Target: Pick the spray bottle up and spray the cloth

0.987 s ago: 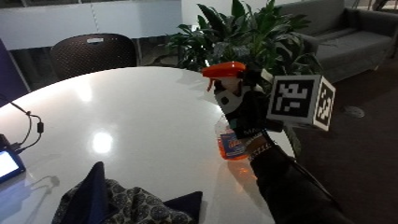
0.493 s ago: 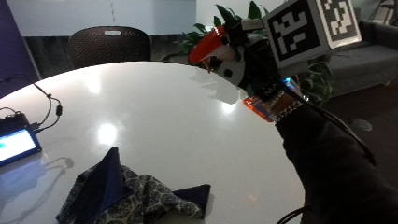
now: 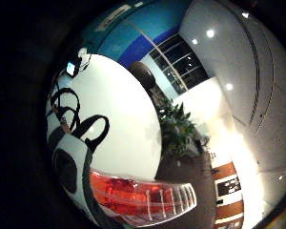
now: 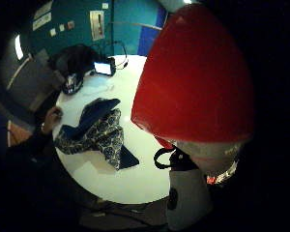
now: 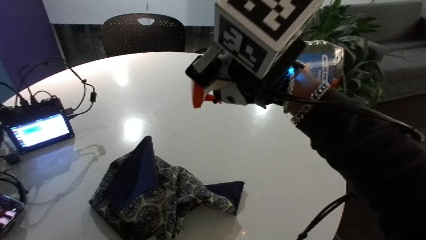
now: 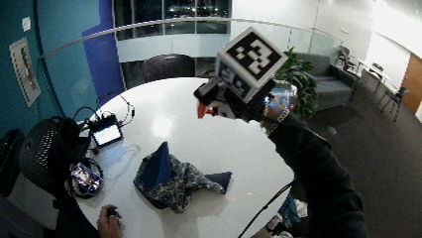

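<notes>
- Red-nozzled spray bottle is already lifted — held in the air above the white desk, its nozzle toward the near edge.
- The gloved right hand has its fingers curled round the bottle.
- Blue patterned cloth lies crumpled near the desk's near edge — spraying looks still to do.
- A small screen with cables sits at the left edge; chair and plant stand beyond.

Round white table under ceiling glare; dark mesh chair at far edge; teal wall with blue panel; potted plant beside grey sofa; dark carpet floor.
</notes>
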